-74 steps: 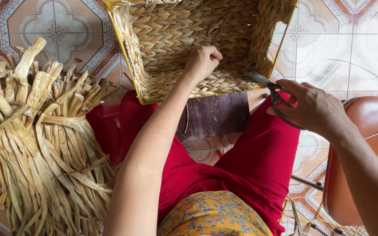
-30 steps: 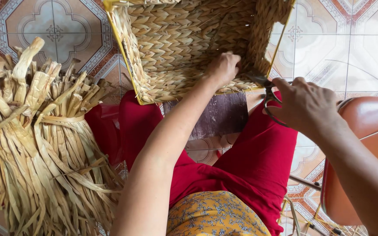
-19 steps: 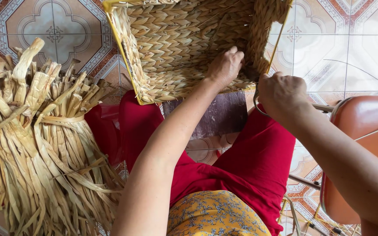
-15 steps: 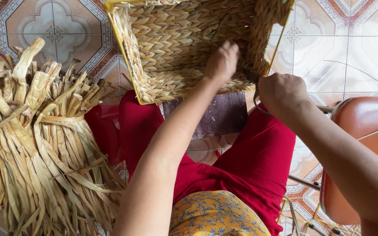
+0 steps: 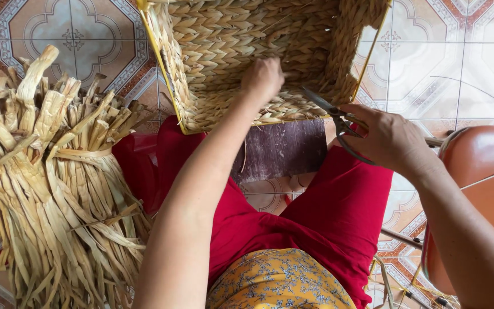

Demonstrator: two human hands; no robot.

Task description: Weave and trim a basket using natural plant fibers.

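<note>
Bundle of dried tan straw strips [image 5: 47, 189] lay left of square woven straw basket [image 5: 258, 51]; left hand [image 5: 263, 77] pressed closed inside basket; right hand [image 5: 387, 140] gripped dark metal scissors [image 5: 330, 111] at basket's near rim.

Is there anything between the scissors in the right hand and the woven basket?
Nothing visible stands between them. The right hand holds the scissors, whose blades already reach the near wall of the woven basket. The left hand rests inside the basket, to the left of the blades, not in their path.
</note>
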